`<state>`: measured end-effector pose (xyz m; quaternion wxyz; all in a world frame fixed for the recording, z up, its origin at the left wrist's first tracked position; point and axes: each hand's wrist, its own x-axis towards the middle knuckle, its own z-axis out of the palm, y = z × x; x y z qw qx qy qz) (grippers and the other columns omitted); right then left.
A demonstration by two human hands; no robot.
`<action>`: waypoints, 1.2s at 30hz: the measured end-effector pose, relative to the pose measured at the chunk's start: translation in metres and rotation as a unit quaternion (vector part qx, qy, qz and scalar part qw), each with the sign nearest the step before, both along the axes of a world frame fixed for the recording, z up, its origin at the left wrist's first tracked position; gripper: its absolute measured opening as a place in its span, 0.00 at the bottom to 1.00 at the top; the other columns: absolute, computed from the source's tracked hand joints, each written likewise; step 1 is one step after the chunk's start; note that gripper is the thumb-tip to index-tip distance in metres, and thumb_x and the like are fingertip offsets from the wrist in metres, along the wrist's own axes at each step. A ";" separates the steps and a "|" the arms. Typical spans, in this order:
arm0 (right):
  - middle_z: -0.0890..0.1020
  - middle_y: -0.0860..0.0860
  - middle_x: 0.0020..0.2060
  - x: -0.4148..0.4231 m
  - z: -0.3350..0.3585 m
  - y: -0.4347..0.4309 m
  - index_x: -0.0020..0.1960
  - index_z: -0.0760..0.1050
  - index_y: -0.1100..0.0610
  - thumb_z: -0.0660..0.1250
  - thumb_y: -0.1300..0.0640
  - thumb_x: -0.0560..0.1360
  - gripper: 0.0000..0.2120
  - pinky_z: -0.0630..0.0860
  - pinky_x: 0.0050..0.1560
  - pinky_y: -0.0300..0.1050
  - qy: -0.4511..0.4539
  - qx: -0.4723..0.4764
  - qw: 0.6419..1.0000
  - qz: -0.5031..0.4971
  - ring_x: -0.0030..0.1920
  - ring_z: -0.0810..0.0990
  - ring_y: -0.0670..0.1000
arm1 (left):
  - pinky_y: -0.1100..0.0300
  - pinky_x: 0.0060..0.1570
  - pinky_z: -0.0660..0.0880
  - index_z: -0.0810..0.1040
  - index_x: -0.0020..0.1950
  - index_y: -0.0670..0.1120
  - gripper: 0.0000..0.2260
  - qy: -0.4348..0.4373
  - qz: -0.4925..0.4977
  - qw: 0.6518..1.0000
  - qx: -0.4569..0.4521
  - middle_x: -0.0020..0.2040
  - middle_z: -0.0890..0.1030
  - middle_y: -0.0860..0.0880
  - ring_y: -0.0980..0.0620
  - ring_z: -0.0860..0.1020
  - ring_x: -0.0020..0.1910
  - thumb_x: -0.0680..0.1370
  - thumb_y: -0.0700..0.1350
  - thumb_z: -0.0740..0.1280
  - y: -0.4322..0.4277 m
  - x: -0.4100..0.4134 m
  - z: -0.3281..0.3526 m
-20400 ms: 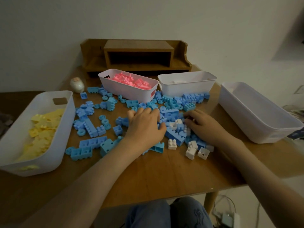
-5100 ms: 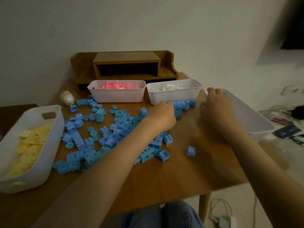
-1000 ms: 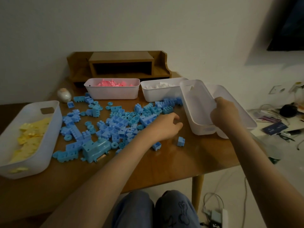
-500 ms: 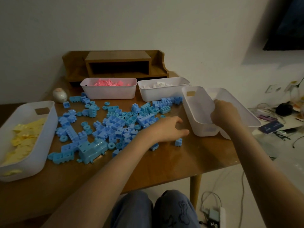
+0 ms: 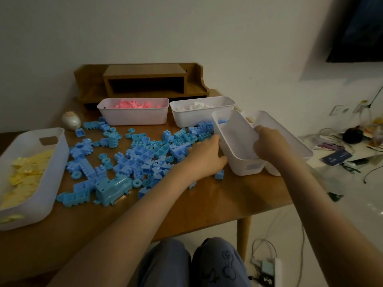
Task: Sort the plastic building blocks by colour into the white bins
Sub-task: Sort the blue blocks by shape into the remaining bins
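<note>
Many blue blocks (image 5: 143, 156) lie spread over the middle of the wooden table (image 5: 223, 201). My right hand (image 5: 269, 145) grips the right rim of an empty white bin (image 5: 238, 146) at the table's right side, beside another white bin (image 5: 290, 141). My left hand (image 5: 205, 158) rests among the blue blocks, against that bin's left wall, fingers relaxed. A bin of yellow blocks (image 5: 31, 172) stands at the left. At the back stand a bin of pink blocks (image 5: 132, 110) and a bin of white blocks (image 5: 199, 112).
A wooden shelf unit (image 5: 143, 81) stands against the wall behind the bins. A small pale egg-shaped object (image 5: 71, 121) lies at the back left. Cables and clutter lie on the floor at the right. My knees show under the table's front edge.
The bin in my right hand has moved left toward the blue pile and now touches my left hand. The bin's far end now hides some blue blocks.
</note>
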<state>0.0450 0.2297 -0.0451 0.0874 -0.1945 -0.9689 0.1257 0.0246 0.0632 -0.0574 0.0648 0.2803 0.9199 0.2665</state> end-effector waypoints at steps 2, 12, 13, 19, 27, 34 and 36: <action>0.77 0.60 0.55 0.002 0.000 -0.001 0.66 0.67 0.60 0.55 0.65 0.77 0.18 0.68 0.45 0.45 0.005 -0.015 1.000 0.005 0.52 0.76 0.58 | 0.54 0.46 0.75 0.60 0.73 0.48 0.21 -0.041 0.031 0.994 0.101 0.59 0.76 0.45 0.51 0.77 0.49 0.80 0.46 0.58 0.005 0.001 0.005; 0.75 0.60 0.61 0.020 0.007 0.007 0.73 0.58 0.58 0.54 0.58 0.80 0.21 0.66 0.47 0.44 -0.012 -0.056 0.998 -0.002 0.58 0.75 0.59 | 0.60 0.52 0.68 0.60 0.75 0.45 0.22 -0.063 0.024 0.992 0.108 0.68 0.70 0.43 0.46 0.72 0.63 0.82 0.48 0.57 0.041 0.000 0.010; 0.75 0.60 0.61 0.022 0.005 0.007 0.71 0.60 0.59 0.54 0.56 0.81 0.20 0.66 0.47 0.44 -0.005 -0.049 0.999 0.001 0.58 0.75 0.59 | 0.61 0.52 0.67 0.60 0.75 0.46 0.22 -0.064 0.024 0.991 0.115 0.69 0.70 0.44 0.47 0.71 0.64 0.82 0.48 0.57 0.040 0.000 0.011; 0.72 0.54 0.63 0.047 0.007 -0.027 0.70 0.64 0.56 0.59 0.54 0.79 0.20 0.70 0.55 0.44 0.187 0.012 0.973 0.132 0.60 0.72 0.54 | 0.64 0.49 0.71 0.65 0.72 0.51 0.23 -0.048 -0.068 0.996 0.034 0.67 0.71 0.52 0.53 0.71 0.62 0.79 0.35 0.56 0.005 0.005 0.017; 0.67 0.48 0.68 0.063 -0.018 -0.079 0.74 0.54 0.48 0.59 0.52 0.78 0.26 0.72 0.54 0.41 0.056 0.015 0.964 0.260 0.62 0.73 0.50 | 0.49 0.63 0.63 0.64 0.69 0.55 0.25 0.024 -0.081 0.975 -0.203 0.62 0.68 0.51 0.49 0.64 0.63 0.74 0.56 0.67 -0.065 0.005 0.017; 0.72 0.49 0.58 0.042 -0.048 -0.079 0.66 0.66 0.51 0.55 0.53 0.80 0.14 0.66 0.47 0.37 0.005 0.038 0.968 0.247 0.53 0.74 0.48 | 0.54 0.51 0.57 0.71 0.54 0.59 0.14 0.083 -0.058 0.970 -0.221 0.51 0.68 0.52 0.51 0.63 0.56 0.72 0.62 0.67 -0.077 0.006 -0.002; 0.70 0.48 0.60 0.039 -0.050 -0.077 0.68 0.64 0.50 0.57 0.52 0.79 0.17 0.69 0.50 0.38 0.009 0.000 0.965 0.263 0.55 0.74 0.48 | 0.53 0.52 0.58 0.71 0.52 0.59 0.12 0.089 -0.048 0.974 -0.200 0.51 0.68 0.52 0.52 0.64 0.55 0.73 0.61 0.66 -0.077 0.006 -0.005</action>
